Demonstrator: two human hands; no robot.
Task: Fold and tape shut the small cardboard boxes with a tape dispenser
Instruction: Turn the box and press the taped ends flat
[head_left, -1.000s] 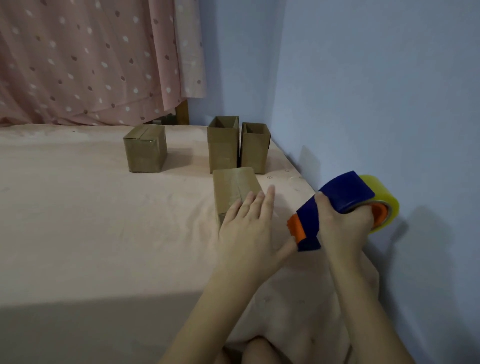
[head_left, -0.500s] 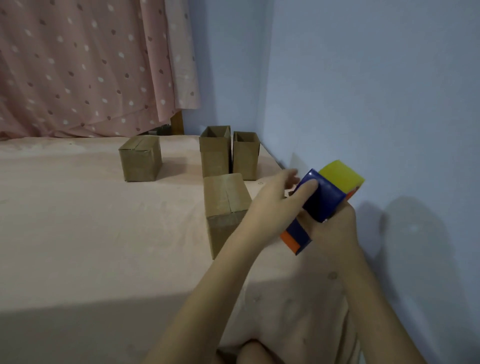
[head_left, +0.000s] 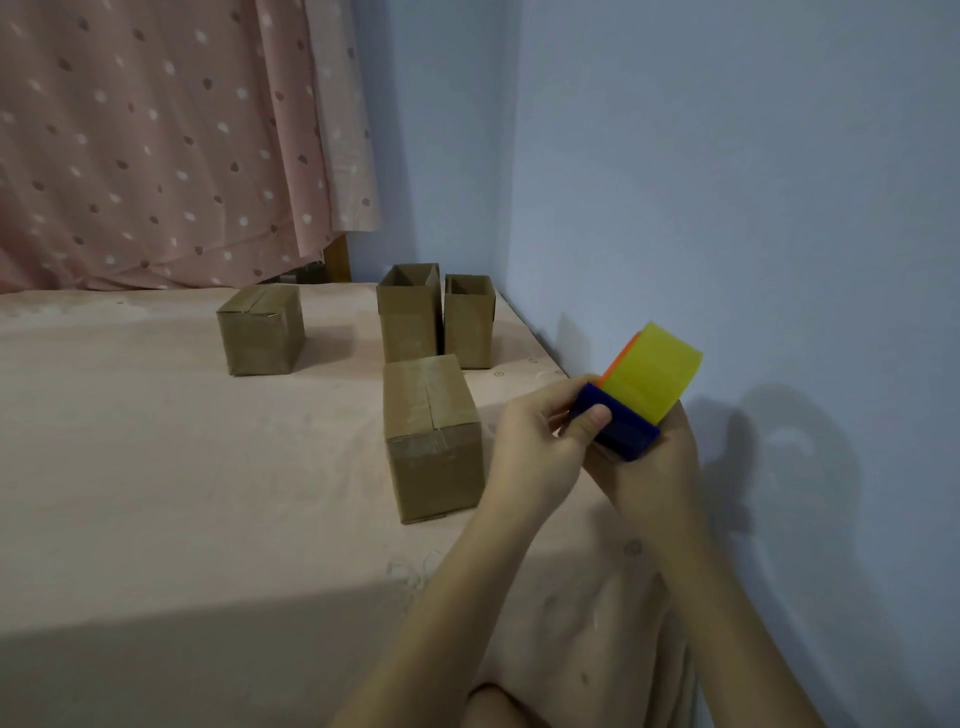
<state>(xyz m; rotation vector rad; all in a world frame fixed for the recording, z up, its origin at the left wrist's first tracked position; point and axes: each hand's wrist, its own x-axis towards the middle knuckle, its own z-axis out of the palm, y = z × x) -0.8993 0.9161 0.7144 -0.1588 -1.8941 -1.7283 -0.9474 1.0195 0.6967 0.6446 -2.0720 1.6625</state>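
A blue and orange tape dispenser (head_left: 626, 428) with a yellow tape roll (head_left: 654, 371) is held in the air at the right of the bed. My right hand (head_left: 649, 478) grips it from below. My left hand (head_left: 540, 441) pinches its blue front, thumb on top. Just left of my hands stands a closed, taped cardboard box (head_left: 431, 436), touched by neither hand. Two open boxes (head_left: 408, 317) (head_left: 467, 319) stand behind it near the wall. Another closed box (head_left: 260, 330) sits further left.
The boxes rest on a pink bedsheet (head_left: 156, 493). A blue wall (head_left: 727, 208) runs close along the right side. A pink dotted curtain (head_left: 156, 130) hangs at the back. My knee (head_left: 498, 706) shows at the bottom edge.
My left hand lifted off the near box and moved right onto the dispenser. The dispenser turned so the yellow roll faces up.
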